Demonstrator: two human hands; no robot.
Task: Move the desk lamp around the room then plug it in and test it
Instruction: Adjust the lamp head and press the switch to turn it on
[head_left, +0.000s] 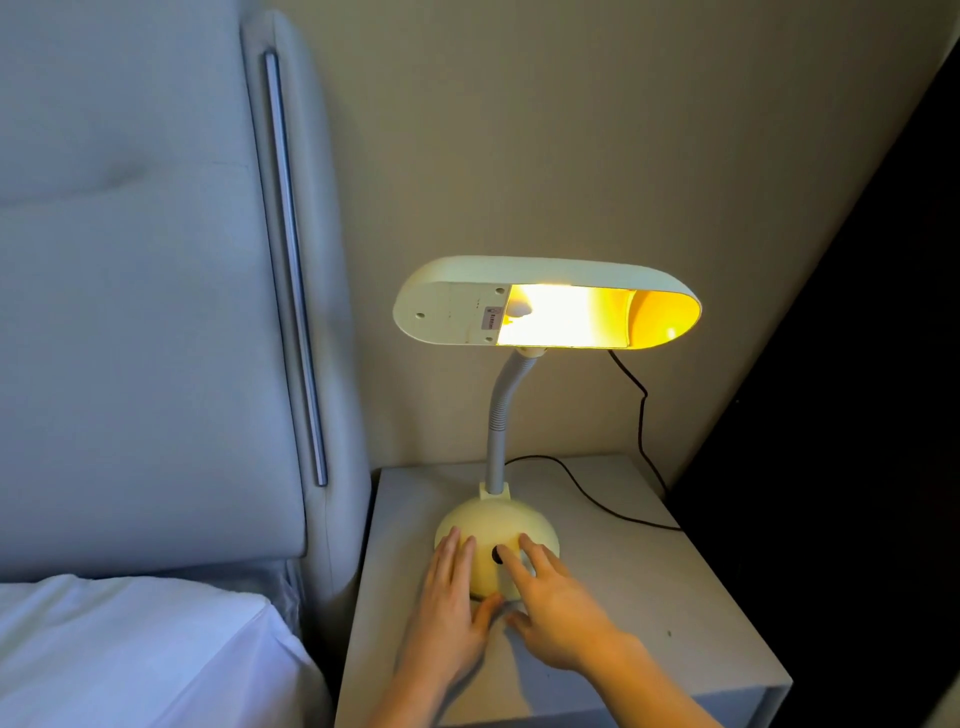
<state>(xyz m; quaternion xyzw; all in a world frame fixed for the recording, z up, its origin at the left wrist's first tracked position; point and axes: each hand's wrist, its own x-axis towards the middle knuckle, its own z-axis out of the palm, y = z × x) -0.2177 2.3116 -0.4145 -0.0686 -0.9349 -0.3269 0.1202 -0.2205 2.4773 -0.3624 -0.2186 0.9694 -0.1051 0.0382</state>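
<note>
A cream desk lamp (545, 301) stands on a white nightstand (649, 597), its oblong head lit yellow on a grey flexible neck. Its domed base (493, 525) carries a black button (497, 555) on the front. My left hand (452, 608) lies flat against the left side of the base, fingers apart. My right hand (556, 613) rests on the right side, one finger touching the black button. A black cord (641, 415) runs from behind the base across the nightstand and up the wall behind the lamp head.
A padded grey headboard (156, 286) with a metal strip rises on the left, white bedding (130, 649) below it. A beige wall stands behind the lamp. A dark panel (857, 415) borders the nightstand on the right.
</note>
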